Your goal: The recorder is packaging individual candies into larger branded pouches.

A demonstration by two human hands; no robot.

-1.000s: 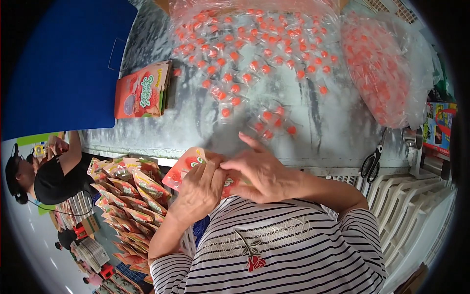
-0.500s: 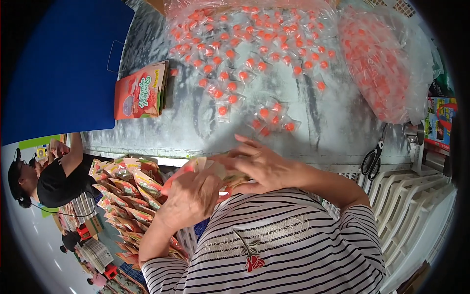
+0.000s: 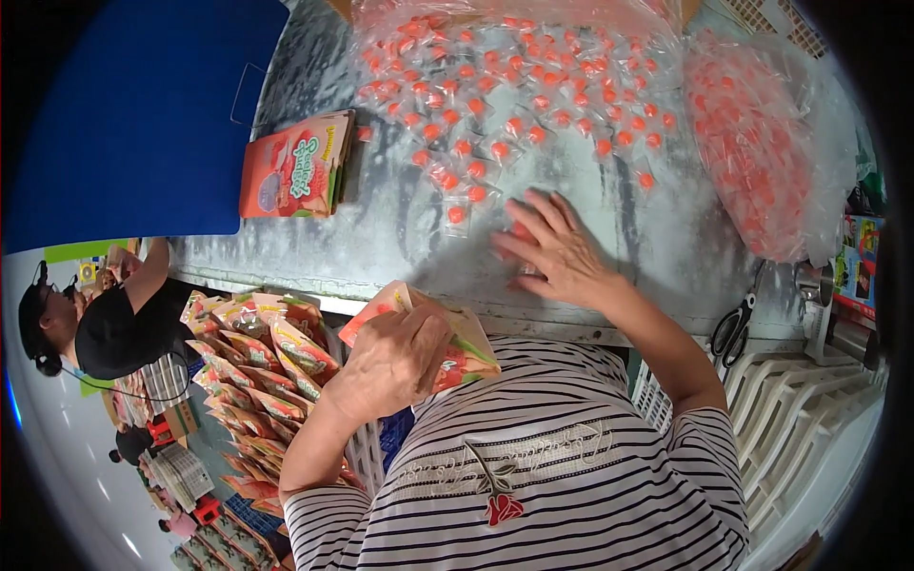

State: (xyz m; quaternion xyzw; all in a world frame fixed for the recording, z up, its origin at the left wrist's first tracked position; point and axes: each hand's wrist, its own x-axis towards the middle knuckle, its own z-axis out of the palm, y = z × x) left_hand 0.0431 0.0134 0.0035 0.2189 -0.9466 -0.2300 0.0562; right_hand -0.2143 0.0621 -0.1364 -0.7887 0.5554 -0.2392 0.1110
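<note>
The left hand [image 3: 395, 360] is curled round a pouch [image 3: 468, 364], pinching it between thumb and fingers just in front of the striped shirt [image 3: 562, 447]. Half a second ago both hands were at this pouch; now the right hand [image 3: 562, 257] has left it and reached out over the table [image 3: 381, 255], its fingers spread above the small cluster of wrapped sweets [image 3: 520, 232]. That leaves the pouch to the left hand alone and, it seems, moves the work from readying the pouch to gathering sweets. Whether the fingers touch any sweet cannot be told, since the hand covers most of the cluster; nor can it be told how far the pouch's mouth gapes or whether anything is inside

Left of the held pouch, plump pouches [image 3: 262, 366] stand packed in rows, apparently in a white crate [image 3: 367, 455]. Scissors [image 3: 733, 333] lie at the table's edge on the right

Farther out, loose sweets [image 3: 476, 169] lie scattered, each in its own clear wrapper. A stack of flat pouches [image 3: 290, 171] sits to their left, beside a blue panel [image 3: 124, 114]; to their right a big clear bag [image 3: 752, 162] bulges with more red sweets. Farthest off, clear plastic [image 3: 524, 11] drapes over a cardboard edge, with sweets spread right up to it
</note>
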